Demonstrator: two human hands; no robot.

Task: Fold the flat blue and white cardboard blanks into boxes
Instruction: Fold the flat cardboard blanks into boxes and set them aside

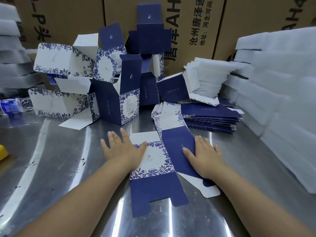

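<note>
Though near folded boxes [118,103], left hand [121,147], right hand [203,153] flat on blanks [153,189], seemingly empty

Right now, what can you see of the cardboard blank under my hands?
The cardboard blank lies flat on the metal table. It has a white panel bordered with blue flowers, and dark blue panels and flaps. The left hand rests on the flowered panel, the right hand on a blue panel, both laid flat.
</note>
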